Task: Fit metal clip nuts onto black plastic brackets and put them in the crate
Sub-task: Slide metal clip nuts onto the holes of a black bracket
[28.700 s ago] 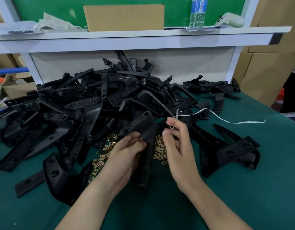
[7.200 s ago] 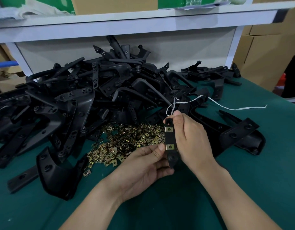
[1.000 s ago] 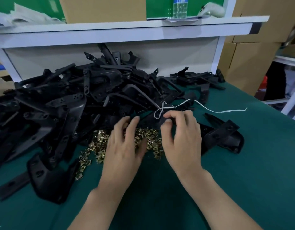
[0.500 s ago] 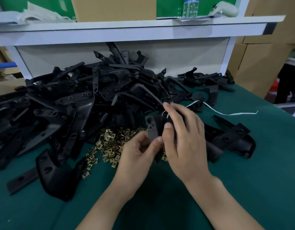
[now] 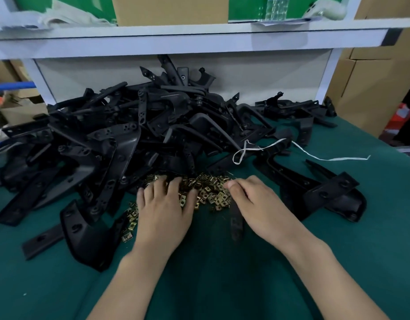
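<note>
Near the middle of the green table (image 5: 37, 285), both hands are down on the clip nuts (image 5: 211, 195), a brass-coloured heap at the near foot of the pile of brackets (image 5: 130, 139). Flat on the nuts lies the left hand (image 5: 163, 211), fingers straight and spread, gripping nothing. At the heap's right edge the right hand (image 5: 259, 209) has its fingers curled and its thumb tip against the forefinger; I cannot tell whether a nut sits between them. One strip (image 5: 236, 224) pokes out from under that palm toward the near side, and whether it is held or merely covered is unclear. No crate is in view. The step looks like picking nuts for that strip. Next, one nut has to be singled out, turned open side first and pushed over the strip's edge at a hole.
</note>
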The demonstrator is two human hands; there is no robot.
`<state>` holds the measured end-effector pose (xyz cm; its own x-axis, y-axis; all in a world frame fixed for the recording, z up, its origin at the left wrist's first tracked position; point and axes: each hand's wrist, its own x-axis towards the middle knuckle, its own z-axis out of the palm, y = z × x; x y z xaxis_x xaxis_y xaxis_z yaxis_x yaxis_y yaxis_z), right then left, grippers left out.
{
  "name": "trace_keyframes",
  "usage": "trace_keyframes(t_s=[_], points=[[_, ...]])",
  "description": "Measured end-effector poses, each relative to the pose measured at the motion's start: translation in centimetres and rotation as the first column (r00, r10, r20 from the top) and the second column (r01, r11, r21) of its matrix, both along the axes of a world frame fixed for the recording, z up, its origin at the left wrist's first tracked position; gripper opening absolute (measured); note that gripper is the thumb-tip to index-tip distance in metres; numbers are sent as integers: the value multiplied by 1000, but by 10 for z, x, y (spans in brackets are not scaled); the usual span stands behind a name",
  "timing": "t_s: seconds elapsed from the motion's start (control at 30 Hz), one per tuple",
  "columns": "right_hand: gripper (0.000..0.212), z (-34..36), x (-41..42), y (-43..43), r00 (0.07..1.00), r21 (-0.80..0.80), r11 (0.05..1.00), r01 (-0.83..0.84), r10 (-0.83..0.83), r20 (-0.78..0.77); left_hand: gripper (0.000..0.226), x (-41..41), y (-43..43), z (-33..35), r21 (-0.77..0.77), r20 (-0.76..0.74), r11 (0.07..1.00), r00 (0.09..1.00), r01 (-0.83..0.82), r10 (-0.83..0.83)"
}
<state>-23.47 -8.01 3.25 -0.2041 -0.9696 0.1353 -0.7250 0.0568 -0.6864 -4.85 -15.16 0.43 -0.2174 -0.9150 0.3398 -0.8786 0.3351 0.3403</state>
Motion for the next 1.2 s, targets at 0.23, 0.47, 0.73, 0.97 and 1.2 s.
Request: trace_keyframes(t_s=[0.23,0.47,0.73,0.97,1.2], points=[[54,-2,2,1,994,-9,999,33,-34,-101,45,1,-3,-3,30,74,999,997,31,-33],[74,-13,0,-9,988,-97,986,136,-143,-64,23,3,-8,-3,-46,6,998,999,34,-34],[72,-17,2,-7,987,-108,983,151,-156,-40,21,0,-6,-4,-96,-61,995,998,-15,9],[65,-15,3,-7,988,-107,984,144,-148,-39,17,-7,6,7,-254,-166,966,981,56,-100],[31,-13,7,-2,1000,-165,986,2,-2,1,25,-22,25,11,-123,-265,939,901,321,-343]])
